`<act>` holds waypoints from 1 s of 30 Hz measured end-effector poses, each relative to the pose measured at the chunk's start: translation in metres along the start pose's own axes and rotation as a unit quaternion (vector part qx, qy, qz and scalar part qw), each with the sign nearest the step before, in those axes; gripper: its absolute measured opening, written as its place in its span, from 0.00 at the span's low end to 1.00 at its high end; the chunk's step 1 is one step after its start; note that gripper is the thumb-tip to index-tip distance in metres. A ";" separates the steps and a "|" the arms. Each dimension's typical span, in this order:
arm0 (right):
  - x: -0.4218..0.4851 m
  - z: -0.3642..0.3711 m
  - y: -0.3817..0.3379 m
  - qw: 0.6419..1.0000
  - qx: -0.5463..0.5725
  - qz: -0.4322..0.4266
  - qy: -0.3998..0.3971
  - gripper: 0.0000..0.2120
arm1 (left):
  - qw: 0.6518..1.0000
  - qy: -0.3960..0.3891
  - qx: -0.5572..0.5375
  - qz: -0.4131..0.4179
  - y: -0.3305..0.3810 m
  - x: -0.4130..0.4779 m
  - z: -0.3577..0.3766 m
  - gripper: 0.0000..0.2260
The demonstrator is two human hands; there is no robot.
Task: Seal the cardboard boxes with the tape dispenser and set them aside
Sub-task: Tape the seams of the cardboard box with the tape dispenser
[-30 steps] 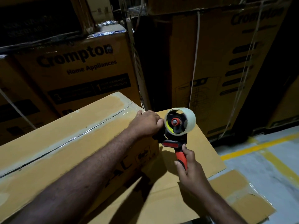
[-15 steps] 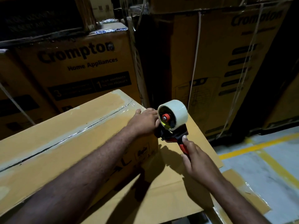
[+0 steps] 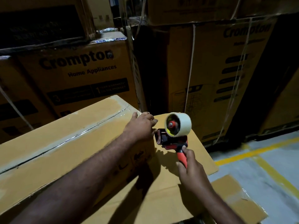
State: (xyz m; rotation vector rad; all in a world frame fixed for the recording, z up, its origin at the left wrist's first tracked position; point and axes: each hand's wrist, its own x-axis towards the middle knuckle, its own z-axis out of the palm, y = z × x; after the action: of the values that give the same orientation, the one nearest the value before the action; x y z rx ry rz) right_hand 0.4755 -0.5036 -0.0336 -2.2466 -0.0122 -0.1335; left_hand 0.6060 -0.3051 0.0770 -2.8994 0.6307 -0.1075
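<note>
A long brown cardboard box [image 3: 53, 152] lies in front of me, with clear tape along its centre seam. My left hand [image 3: 140, 126] rests on the box's right end corner, its fingers bent over the edge. My right hand [image 3: 190, 173] grips the red handle of the tape dispenser [image 3: 174, 135]. The dispenser carries a roll of pale tape and is held just off the box's right end, a small gap from my left hand.
Flat cardboard sheets [image 3: 181, 183] lie on the floor under and beside the box. Tall stacks of printed Crompton cartons [image 3: 84, 73] with white straps stand close behind and to the right [image 3: 226, 70]. Grey floor with yellow lines [image 3: 265, 162] lies at right.
The dispenser has pulled a little away to the right from the box's end, and its head has tilted. My left hand stays on the box corner.
</note>
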 end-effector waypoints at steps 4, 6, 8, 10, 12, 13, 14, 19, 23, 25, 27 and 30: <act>0.017 0.000 -0.001 0.979 0.175 0.097 -0.033 0.22 | 0.997 0.008 -0.043 -0.063 0.013 0.007 -0.004 0.23; 0.023 0.004 0.004 0.951 0.274 0.135 -0.047 0.21 | 0.996 0.026 -0.043 -0.080 0.020 0.006 -0.005 0.21; 0.029 0.009 0.008 0.928 0.330 0.162 -0.061 0.20 | 0.995 0.064 -0.034 -0.076 0.023 0.000 -0.001 0.16; 0.036 0.013 0.012 0.910 0.366 0.181 -0.067 0.18 | 0.993 0.099 -0.026 -0.067 0.027 -0.010 0.003 0.15; 0.046 0.019 0.015 0.904 0.378 0.189 -0.064 0.17 | 0.990 0.111 -0.048 -0.069 0.033 -0.021 0.004 0.21; 0.051 0.022 0.015 0.905 0.377 0.189 -0.062 0.17 | 0.988 0.113 -0.067 -0.084 0.036 -0.027 0.004 0.25; 0.056 0.025 0.015 0.904 0.379 0.188 -0.062 0.18 | 0.985 0.109 -0.079 -0.111 0.038 -0.031 0.003 0.28; 0.078 0.041 0.011 0.909 0.367 0.190 -0.058 0.20 | 0.959 0.055 -0.008 -0.278 0.038 -0.030 0.005 0.34; 0.088 0.055 0.024 0.918 0.328 0.218 -0.054 0.26 | 0.959 0.065 0.000 -0.275 0.034 -0.025 0.010 0.33; 0.089 0.061 0.032 0.915 0.321 0.237 -0.053 0.26 | 0.965 0.065 -0.003 -0.253 0.032 -0.026 0.013 0.29; 0.090 0.066 0.035 0.919 0.307 0.246 -0.044 0.25 | 0.971 0.055 0.008 -0.234 0.032 -0.032 0.011 0.27; 0.095 0.071 0.034 0.939 0.248 0.236 -0.030 0.24 | 0.978 0.047 0.022 -0.200 0.034 -0.049 0.007 0.26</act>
State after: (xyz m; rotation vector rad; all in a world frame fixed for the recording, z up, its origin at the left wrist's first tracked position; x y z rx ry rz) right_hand 0.5789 -0.4734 -0.0951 -1.6925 0.4143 0.1818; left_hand 0.5486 -0.3142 0.0625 -2.9476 0.0463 -0.3060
